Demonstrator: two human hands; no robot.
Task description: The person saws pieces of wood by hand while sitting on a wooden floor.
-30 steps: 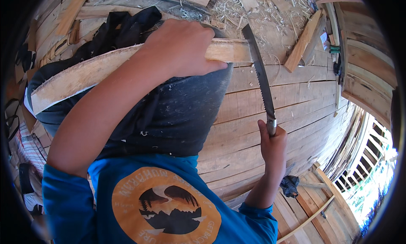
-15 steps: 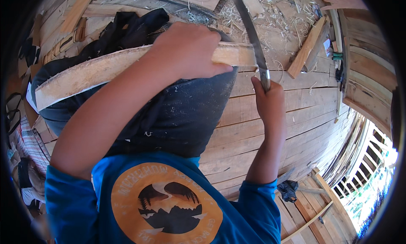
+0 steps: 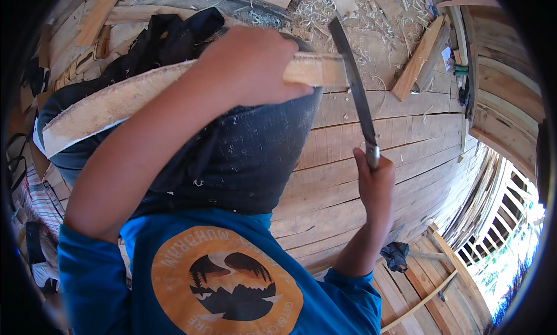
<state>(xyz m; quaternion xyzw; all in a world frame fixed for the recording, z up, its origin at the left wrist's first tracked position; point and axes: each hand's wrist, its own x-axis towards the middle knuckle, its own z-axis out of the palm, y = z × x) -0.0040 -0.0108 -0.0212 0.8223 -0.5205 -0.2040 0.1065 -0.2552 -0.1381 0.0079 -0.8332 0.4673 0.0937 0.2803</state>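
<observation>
My left hand point(image 3: 249, 65) grips a long pale wooden stick point(image 3: 116, 105) that lies across my dark-trousered knee point(image 3: 249, 155), its right end sticking out past my fingers. My right hand point(image 3: 376, 184) is closed around the handle of a long dark knife point(image 3: 353, 85). The blade points up and away, and its upper part rests against the stick's right end. Wood dust speckles the trousers. My blue shirt with a round orange print point(image 3: 226, 283) fills the lower middle.
I sit on a wooden plank floor point(image 3: 371, 213). Wood shavings point(image 3: 371, 21) and loose timber offcuts point(image 3: 418, 59) lie ahead. Dark cloth point(image 3: 168, 36) lies behind the stick at upper left, a small dark rag point(image 3: 395, 255) at lower right. Railings and daylight show at far right.
My right hand rose with the knife and then came back down a little, the blade sliding along the stick's right end. My left hand has kept its hold on the stick.
</observation>
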